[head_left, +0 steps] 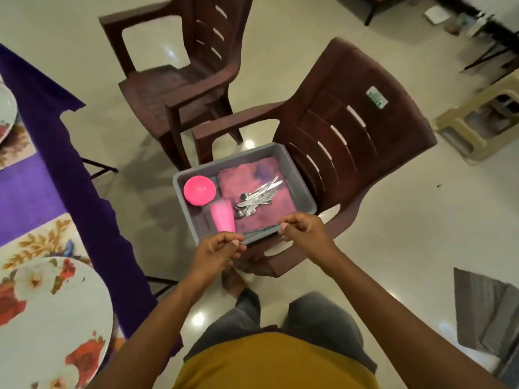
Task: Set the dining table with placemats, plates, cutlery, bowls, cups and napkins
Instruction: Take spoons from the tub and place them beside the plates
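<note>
At frame centre, left hand point(217, 249) and right hand point(302, 228) each pinch the near edge of a soft, limp napkin point(252, 192); loose cutlery point(258, 197) may slide off when lifted.

Grey plastic tray point(297, 181) sits on a brown chair seat, holding the remaining items. Pink bowl point(199, 190), upright, in the tray's far-left corner. Pink tumbler-style cup point(222, 219) just nearer than the bowl, by the left-center. Pink/purple mottled napkins point(248, 179), folded flat, cover the tray's right part; their near edge is lifted at the rim, prob. a top layer, hard to tell. Steel cutlery point(257, 198), a loose pile of spoons etc., lies on the napkins. On the purple-clothed table at left: floral plate point(47, 313) on a floral placemat point(42, 237); second plate point(5, 113) and placemat point(15, 144) farther along, partly cut off.
</note>
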A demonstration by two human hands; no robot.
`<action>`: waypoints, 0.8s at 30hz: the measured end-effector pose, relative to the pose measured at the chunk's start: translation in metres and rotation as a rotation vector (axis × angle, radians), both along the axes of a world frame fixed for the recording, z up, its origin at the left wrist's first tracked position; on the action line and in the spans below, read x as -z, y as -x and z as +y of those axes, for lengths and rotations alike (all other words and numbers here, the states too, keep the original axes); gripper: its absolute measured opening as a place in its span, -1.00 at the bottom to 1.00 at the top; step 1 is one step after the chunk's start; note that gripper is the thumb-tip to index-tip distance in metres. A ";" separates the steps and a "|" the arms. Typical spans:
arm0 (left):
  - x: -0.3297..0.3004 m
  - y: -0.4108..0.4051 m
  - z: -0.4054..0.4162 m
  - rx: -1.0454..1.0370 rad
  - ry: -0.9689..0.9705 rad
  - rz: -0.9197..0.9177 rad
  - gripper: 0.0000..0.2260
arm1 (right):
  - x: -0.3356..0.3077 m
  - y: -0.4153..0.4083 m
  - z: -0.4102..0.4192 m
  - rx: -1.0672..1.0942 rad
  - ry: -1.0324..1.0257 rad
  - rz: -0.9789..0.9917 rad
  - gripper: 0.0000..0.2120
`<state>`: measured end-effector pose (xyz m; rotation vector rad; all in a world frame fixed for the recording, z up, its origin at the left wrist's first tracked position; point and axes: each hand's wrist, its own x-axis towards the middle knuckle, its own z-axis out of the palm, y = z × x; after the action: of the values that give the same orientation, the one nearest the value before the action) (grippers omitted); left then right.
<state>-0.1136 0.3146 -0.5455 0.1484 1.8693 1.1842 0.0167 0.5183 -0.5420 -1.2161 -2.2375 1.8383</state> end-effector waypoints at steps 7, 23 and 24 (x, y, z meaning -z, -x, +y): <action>0.045 0.041 0.042 -0.058 0.096 -0.092 -0.84 | 0.065 0.073 0.043 -0.089 -0.056 -0.100 -0.88; 0.193 0.048 0.116 -0.536 0.190 -0.190 -0.85 | 0.312 0.226 0.100 -0.636 -0.274 -0.298 -0.67; 0.199 0.050 0.119 -0.556 0.184 -0.184 -0.84 | 0.319 0.232 0.099 -0.670 -0.319 -0.296 -0.64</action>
<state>-0.1636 0.4332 -0.7448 -0.5984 1.8965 1.3220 -0.2153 0.6173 -0.8610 -0.7749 -3.2440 1.3854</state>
